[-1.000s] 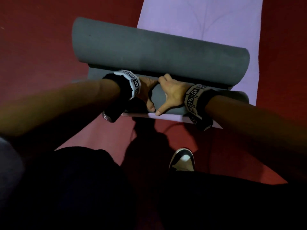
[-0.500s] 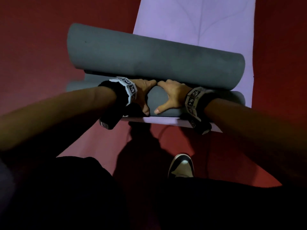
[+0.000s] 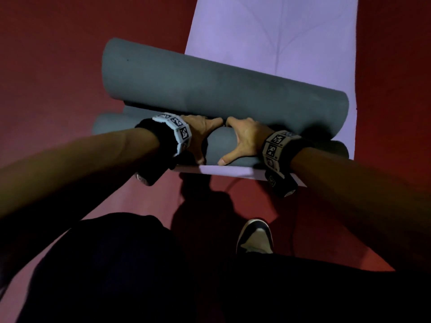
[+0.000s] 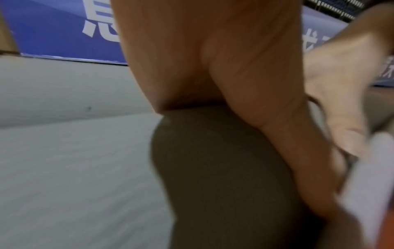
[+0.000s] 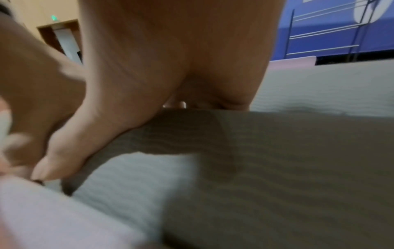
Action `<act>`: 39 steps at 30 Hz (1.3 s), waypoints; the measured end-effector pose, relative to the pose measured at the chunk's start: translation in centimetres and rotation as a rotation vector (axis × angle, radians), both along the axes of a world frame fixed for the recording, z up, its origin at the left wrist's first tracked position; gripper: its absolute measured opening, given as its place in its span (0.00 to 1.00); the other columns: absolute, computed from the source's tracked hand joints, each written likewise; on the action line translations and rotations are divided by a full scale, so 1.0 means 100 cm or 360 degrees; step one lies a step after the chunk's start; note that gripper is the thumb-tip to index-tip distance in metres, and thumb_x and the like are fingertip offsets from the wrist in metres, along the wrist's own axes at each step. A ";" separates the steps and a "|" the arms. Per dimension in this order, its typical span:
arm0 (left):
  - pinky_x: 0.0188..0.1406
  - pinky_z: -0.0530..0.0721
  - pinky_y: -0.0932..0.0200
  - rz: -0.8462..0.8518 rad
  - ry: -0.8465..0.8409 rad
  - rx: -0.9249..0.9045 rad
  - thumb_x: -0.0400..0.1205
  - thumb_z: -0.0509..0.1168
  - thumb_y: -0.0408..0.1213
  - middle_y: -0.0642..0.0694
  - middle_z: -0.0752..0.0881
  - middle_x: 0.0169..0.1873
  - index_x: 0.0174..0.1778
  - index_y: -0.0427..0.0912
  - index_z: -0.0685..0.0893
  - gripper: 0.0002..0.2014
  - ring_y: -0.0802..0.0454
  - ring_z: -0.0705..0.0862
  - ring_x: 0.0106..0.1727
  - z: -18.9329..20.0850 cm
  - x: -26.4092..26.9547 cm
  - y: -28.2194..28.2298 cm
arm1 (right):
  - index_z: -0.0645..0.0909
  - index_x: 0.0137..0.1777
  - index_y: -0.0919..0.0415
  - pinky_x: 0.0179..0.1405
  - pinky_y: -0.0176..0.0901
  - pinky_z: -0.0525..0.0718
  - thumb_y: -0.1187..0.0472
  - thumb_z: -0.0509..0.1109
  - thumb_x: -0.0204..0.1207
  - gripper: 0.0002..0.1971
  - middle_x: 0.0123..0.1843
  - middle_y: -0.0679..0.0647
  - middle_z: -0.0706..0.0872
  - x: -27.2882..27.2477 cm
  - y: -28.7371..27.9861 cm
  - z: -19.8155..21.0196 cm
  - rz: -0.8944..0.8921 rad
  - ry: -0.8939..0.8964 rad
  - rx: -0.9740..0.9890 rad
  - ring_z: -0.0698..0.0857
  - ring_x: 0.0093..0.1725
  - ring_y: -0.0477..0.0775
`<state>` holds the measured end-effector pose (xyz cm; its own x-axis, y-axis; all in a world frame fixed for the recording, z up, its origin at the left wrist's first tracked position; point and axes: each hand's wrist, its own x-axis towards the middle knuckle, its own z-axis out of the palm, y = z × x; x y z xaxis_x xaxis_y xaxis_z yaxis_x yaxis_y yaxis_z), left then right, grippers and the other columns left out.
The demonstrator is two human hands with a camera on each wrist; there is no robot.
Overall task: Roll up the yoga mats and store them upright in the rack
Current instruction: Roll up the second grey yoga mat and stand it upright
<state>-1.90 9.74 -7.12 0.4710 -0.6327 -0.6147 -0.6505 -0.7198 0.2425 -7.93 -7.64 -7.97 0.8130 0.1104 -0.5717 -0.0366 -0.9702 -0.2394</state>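
Note:
A grey yoga mat (image 3: 221,87) lies across a flat purple mat (image 3: 268,31) on the floor. Its far part arches up in a big loose curl. Its near end is a tight roll (image 3: 221,145), seen up close in the left wrist view as the roll (image 4: 213,168). My left hand (image 3: 198,134) and right hand (image 3: 245,138) sit side by side on the middle of this roll. The thumbs lie down its near side. The fingers reach over its top and are hidden under the curl. The right thumb (image 5: 59,165) presses the roll (image 5: 277,151).
Red floor (image 3: 70,66) surrounds the mats. My shoe (image 3: 255,236) and a thin black cable (image 3: 292,229) lie just behind the purple mat's near edge. A blue banner wall (image 4: 53,25), metal rails (image 5: 330,33) and a doorway (image 5: 64,37) stand far off.
Both hands have pushed the near roll forward. It has grown thicker and now sits tight under the big grey curl, covering the flat grey strip seen before.

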 end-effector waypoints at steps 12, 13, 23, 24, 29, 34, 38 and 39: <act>0.57 0.85 0.43 0.0002 0.0237 -0.0035 0.47 0.88 0.54 0.51 0.83 0.57 0.60 0.56 0.68 0.49 0.45 0.85 0.57 -0.007 -0.002 -0.004 | 0.70 0.73 0.58 0.64 0.46 0.77 0.28 0.83 0.54 0.53 0.70 0.56 0.81 -0.015 -0.009 -0.003 -0.0156 0.0052 0.0188 0.81 0.67 0.57; 0.57 0.85 0.45 0.0022 0.0252 -0.0051 0.48 0.88 0.53 0.52 0.83 0.56 0.59 0.57 0.68 0.48 0.46 0.85 0.57 -0.010 -0.001 -0.003 | 0.68 0.76 0.59 0.68 0.47 0.76 0.28 0.84 0.53 0.57 0.72 0.58 0.79 -0.017 -0.009 -0.004 -0.0180 -0.0013 0.0227 0.79 0.70 0.58; 0.68 0.75 0.51 -0.0005 0.0119 0.0155 0.61 0.86 0.54 0.44 0.72 0.75 0.80 0.52 0.67 0.52 0.40 0.72 0.76 -0.010 0.015 -0.014 | 0.69 0.74 0.57 0.57 0.62 0.85 0.13 0.68 0.39 0.66 0.65 0.56 0.78 -0.032 -0.021 -0.021 -0.0067 -0.0316 0.0029 0.85 0.60 0.64; 0.74 0.73 0.43 -0.0059 -0.0002 0.0158 0.57 0.85 0.58 0.41 0.69 0.77 0.81 0.53 0.65 0.56 0.38 0.67 0.79 -0.011 0.012 -0.012 | 0.70 0.74 0.58 0.57 0.60 0.85 0.12 0.67 0.38 0.66 0.64 0.56 0.79 -0.032 -0.022 -0.023 -0.0082 -0.0323 0.0025 0.85 0.60 0.63; 0.82 0.53 0.29 -0.0103 -0.0411 -0.0054 0.54 0.78 0.69 0.36 0.47 0.86 0.86 0.52 0.51 0.67 0.38 0.47 0.87 -0.020 -0.007 0.014 | 0.67 0.73 0.59 0.63 0.53 0.81 0.20 0.80 0.45 0.62 0.67 0.57 0.82 -0.014 -0.024 -0.011 -0.0134 -0.0159 0.0065 0.83 0.64 0.62; 0.67 0.76 0.36 -0.0102 -0.0405 -0.0072 0.52 0.78 0.67 0.38 0.75 0.68 0.77 0.54 0.58 0.59 0.35 0.77 0.69 -0.018 -0.011 0.014 | 0.71 0.63 0.51 0.54 0.46 0.77 0.25 0.83 0.49 0.48 0.55 0.50 0.85 -0.004 -0.028 -0.004 -0.0124 -0.0102 0.0072 0.84 0.56 0.57; 0.54 0.82 0.44 -0.0040 -0.0162 -0.0091 0.50 0.81 0.62 0.43 0.82 0.57 0.67 0.57 0.65 0.50 0.38 0.84 0.56 0.000 0.000 0.005 | 0.75 0.57 0.46 0.55 0.48 0.82 0.25 0.83 0.47 0.43 0.53 0.45 0.86 -0.003 -0.032 0.001 -0.0204 0.0004 0.0191 0.85 0.53 0.52; 0.51 0.81 0.46 -0.0036 -0.0096 -0.0066 0.51 0.83 0.60 0.44 0.82 0.56 0.66 0.57 0.66 0.49 0.39 0.84 0.54 0.003 0.000 0.002 | 0.76 0.57 0.46 0.56 0.48 0.82 0.26 0.84 0.47 0.42 0.53 0.45 0.86 -0.004 -0.035 0.002 -0.0211 0.0025 0.0211 0.85 0.53 0.50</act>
<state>-1.86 9.98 -6.84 0.4918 -0.6679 -0.5586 -0.6809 -0.6949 0.2313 -8.36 -11.12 -7.72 0.8166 0.0783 -0.5719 -0.1667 -0.9165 -0.3636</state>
